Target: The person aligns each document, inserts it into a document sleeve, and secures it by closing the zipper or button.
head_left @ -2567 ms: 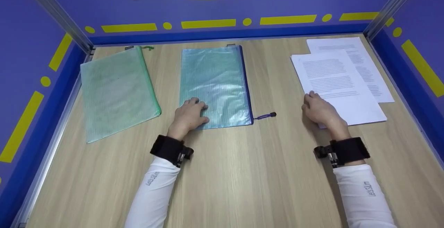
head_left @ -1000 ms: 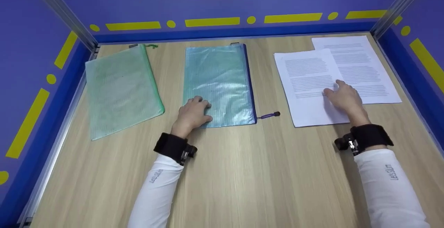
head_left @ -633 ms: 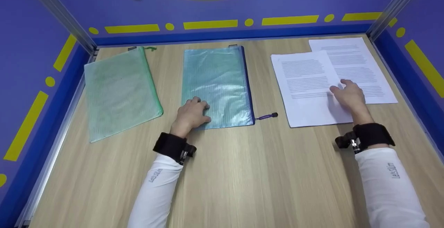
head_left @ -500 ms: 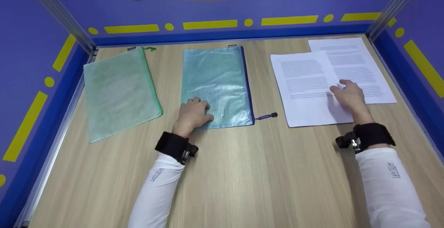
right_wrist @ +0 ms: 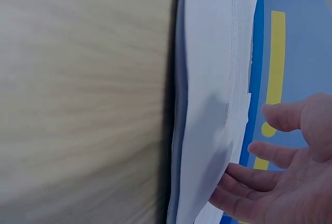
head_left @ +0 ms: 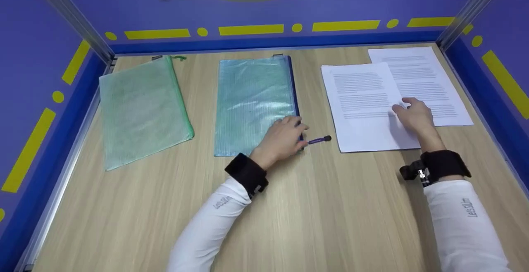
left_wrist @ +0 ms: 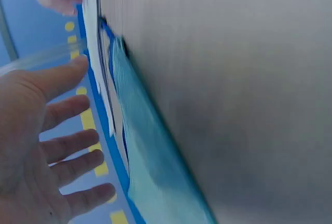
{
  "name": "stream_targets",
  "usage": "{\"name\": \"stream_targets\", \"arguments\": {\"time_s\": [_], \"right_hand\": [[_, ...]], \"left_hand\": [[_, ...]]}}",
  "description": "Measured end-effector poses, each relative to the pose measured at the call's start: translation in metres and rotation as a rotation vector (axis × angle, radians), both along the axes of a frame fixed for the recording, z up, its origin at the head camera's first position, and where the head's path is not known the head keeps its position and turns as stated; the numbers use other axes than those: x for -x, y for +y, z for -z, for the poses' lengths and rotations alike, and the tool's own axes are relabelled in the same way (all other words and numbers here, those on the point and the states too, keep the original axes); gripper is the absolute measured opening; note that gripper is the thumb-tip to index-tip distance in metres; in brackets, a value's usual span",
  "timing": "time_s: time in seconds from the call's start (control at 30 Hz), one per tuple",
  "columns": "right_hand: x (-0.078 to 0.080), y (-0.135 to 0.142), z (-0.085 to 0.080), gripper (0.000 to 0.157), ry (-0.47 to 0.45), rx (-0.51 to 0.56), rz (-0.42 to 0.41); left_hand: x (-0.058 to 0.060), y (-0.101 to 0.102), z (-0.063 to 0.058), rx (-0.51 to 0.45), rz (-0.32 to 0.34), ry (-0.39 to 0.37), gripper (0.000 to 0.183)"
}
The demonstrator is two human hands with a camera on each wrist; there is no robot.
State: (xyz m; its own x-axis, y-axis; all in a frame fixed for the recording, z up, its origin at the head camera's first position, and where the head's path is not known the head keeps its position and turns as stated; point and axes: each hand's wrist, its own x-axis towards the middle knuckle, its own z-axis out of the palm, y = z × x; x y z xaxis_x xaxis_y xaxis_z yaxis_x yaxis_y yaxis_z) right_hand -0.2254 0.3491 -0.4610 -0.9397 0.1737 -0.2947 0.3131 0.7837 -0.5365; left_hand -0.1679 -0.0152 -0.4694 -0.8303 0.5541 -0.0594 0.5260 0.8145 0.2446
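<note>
A blue-green zip folder [head_left: 252, 86] with a dark blue zipper edge lies at the middle of the table. My left hand [head_left: 281, 139] is over its lower right corner, fingers spread near the zipper edge and the purple zipper pull [head_left: 318, 140]. In the left wrist view the left hand [left_wrist: 31, 146] has its fingers extended and nothing between them. My right hand [head_left: 416, 117] is at the right edge of a stack of printed paper [head_left: 363, 133]. The right wrist view shows its fingers [right_wrist: 259, 180] loosely bent beside the stack's edge, thumb apart from the paper.
A light green zip folder [head_left: 142, 110] lies tilted on the left of the wooden table [head_left: 297, 214]. More printed sheets [head_left: 417, 67] lie partly under the stack at the back right. Blue walls [head_left: 264, 11] with yellow markings enclose the back and sides.
My left hand has moved right from the blue folder's lower left to its zipper corner. Earlier, the right hand passed from the stack's left side to its right, and the top stack shifted left.
</note>
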Motion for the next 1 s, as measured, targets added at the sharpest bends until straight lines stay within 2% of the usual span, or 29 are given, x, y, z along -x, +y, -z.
{"name": "stream_targets", "arguments": {"time_s": [0.17, 0.3, 0.43, 0.7, 1.0], "right_hand": [[0.000, 0.000, -0.001, 0.066, 0.020, -0.012, -0.015], [0.000, 0.001, 0.000, 0.065, 0.020, -0.007, -0.023], [-0.001, 0.003, 0.001, 0.065, 0.013, 0.012, -0.002], [0.000, 0.006, 0.000, 0.068, -0.021, 0.101, 0.051], [0.000, 0.020, -0.001, 0.069, -0.064, 0.337, 0.195]], "left_hand": [[-0.001, 0.041, 0.003, 0.026, 0.118, 0.011, 0.049], [-0.001, 0.064, 0.005, 0.115, 0.163, -0.047, 0.058], [-0.002, 0.077, 0.009, 0.149, 0.192, -0.094, 0.060], [-0.003, 0.084, 0.013, 0.169, 0.194, -0.125, 0.058], [-0.004, 0.083, 0.012, 0.159, 0.181, -0.155, 0.051]]}}
